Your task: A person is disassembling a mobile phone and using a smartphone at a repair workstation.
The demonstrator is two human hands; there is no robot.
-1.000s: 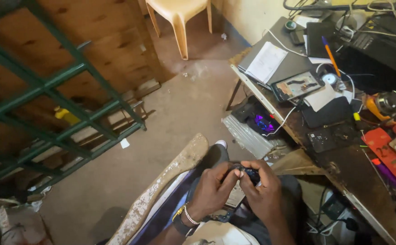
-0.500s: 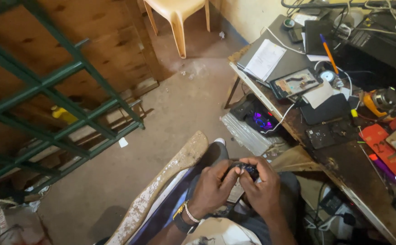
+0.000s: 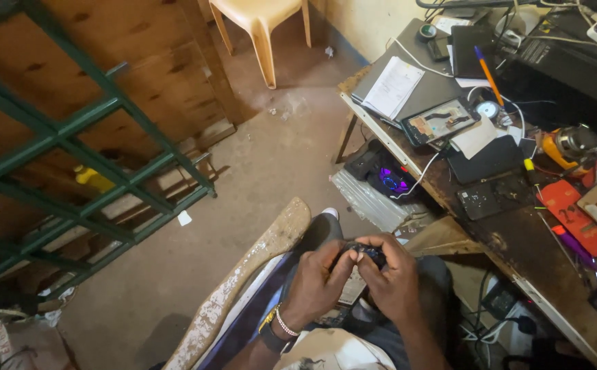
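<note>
a: dark, small and hard-looking: a black gadget [image 3: 361, 251] sits pinched between both hands over the lap. left hand [image 3: 320, 282] has fingers curled tight on its near-left end, thumb pressed on top. right hand [image 3: 393, 279] is likewise clamped on the right end, fingertips [image 3: 360, 257] bent down onto it. neither hand is open.

b: shape of the gadget?

a: mostly hidden by the fingers; only a short dark strip shows between the two thumbs. cannot tell more.

b: wrist detail?

a: beaded bracelets [image 3: 279, 322], white and yellow, on the left wrist.

b: surroundings, from the hands outward?

a: just left of the left hand, a rough wooden plank [image 3: 247, 277], paint-flecked, chalky, runs diagonally. ahead of the hands, bare dusty concrete floor [image 3: 257, 171]. right of the right hand, a worn dark wooden workbench [image 3: 517, 240], scuffed top, crowded. on it, well beyond the right hand: a closed grey laptop [image 3: 435, 89] with a white paper sheet [image 3: 392, 87], an opened phone [image 3: 439, 122], an orange pen [image 3: 488, 74], a red flat mat [image 3: 578, 216].

b: farther off?

a: beige plastic chair [image 3: 261, 27] far ahead; green metal grille [image 3: 72, 137] far left, against brown wood panelling.
</note>
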